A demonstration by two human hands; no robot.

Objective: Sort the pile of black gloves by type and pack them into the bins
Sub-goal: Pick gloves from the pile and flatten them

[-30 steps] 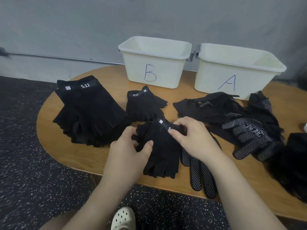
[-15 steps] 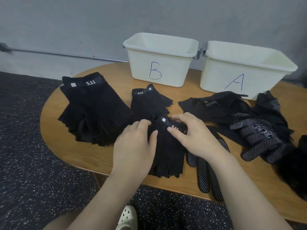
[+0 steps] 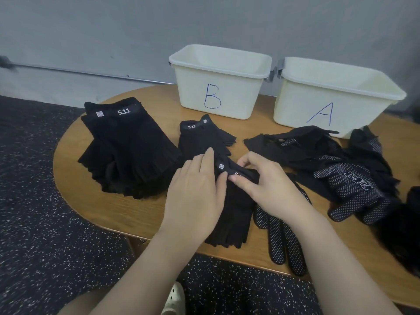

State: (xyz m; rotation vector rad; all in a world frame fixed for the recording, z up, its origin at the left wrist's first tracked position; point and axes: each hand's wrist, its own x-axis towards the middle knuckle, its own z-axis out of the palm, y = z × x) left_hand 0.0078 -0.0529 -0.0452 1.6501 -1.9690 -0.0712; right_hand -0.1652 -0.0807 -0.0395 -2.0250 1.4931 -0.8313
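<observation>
Left hand [image 3: 195, 192] flat on glove [image 3: 231, 214]; right hand [image 3: 268, 187] pinches cuff.

Layout as I see it: table [image 3: 95, 201] carries everything. Bin B [image 3: 218, 87] sits at the back centre, bin A [image 3: 329, 98] just right of it (handles nearly touching). Large 5.11 stack [image 3: 127, 151] lies at left, a smaller 5.11 stack [image 3: 202, 137] in front of bin B. Nearest me, a glove bundle [image 3: 234, 210] lies under my left hand [image 3: 195, 196] and right hand [image 3: 270, 187], with a dotted glove [image 3: 281, 237] right of it. Mixed glove pile [image 3: 341, 176] lies in front of bin A.
</observation>
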